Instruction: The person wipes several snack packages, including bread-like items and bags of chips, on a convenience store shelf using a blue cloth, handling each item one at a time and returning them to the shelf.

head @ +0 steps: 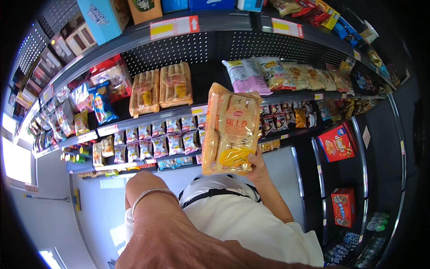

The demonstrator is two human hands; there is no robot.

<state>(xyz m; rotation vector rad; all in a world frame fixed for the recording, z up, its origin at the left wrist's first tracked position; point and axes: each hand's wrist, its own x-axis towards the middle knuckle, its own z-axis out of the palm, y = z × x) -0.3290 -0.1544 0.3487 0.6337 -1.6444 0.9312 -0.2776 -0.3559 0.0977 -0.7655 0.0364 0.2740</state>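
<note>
My right hand (257,165) grips the lower right corner of a clear plastic pack of Swiss rolls (235,129), held upright in front of the shelves. The pack has orange edges and bears printed writing. My left hand (181,247) is raised very near the camera, its back showing and its fingers out of view; a silver bangle circles that wrist. Two similar packs, one (144,92) beside another (175,84), lie on the middle shelf to the left of the held pack. Bagged snacks (248,75) sit on that shelf behind and to the right.
Small snack packets (159,146) stand in rows on a lower shelf. Boxes (100,20) line the shelf above. At right, a side rack holds a red biscuit box (337,143) and another red box (343,207). A mop (77,200) is at the left wall.
</note>
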